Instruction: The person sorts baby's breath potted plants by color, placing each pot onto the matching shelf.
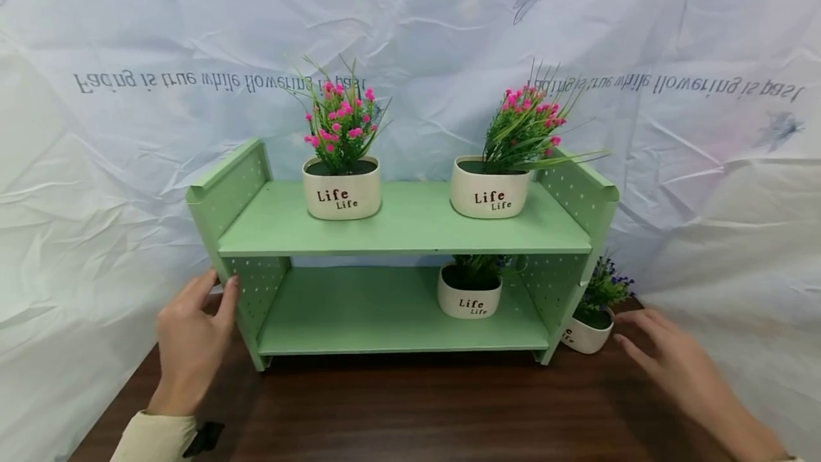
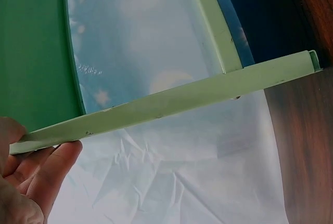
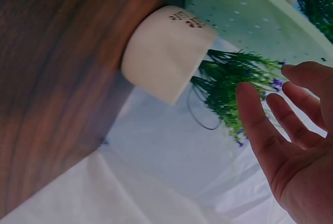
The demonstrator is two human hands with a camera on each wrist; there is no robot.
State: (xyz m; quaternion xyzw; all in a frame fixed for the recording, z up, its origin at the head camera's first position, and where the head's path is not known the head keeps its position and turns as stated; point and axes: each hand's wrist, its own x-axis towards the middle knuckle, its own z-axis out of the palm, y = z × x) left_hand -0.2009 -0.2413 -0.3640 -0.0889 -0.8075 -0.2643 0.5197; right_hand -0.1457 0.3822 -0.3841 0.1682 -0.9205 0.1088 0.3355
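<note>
My left hand (image 1: 194,337) grips the left side panel of a green two-tier metal shelf (image 1: 410,234). Seen from the left wrist, the thumb lies on one face of the panel's edge and the fingers (image 2: 54,174) on the other. On the right, my right hand (image 1: 680,366) hovers beside a potted plant (image 1: 589,335) with purple flowers, fingers spread and nothing held. That white pot (image 3: 161,52) stands on the table, close against the shelf's right side; the right wrist view shows its green leaves (image 3: 223,81) near my fingertips.
Two white pots with pink flowers, one left (image 1: 342,191) and one right (image 1: 490,191), stand on the top tier. Another white pot (image 1: 470,299) sits on the lower tier, towards the right. Behind the brown table (image 1: 398,405) hangs a pale printed cloth (image 1: 410,13).
</note>
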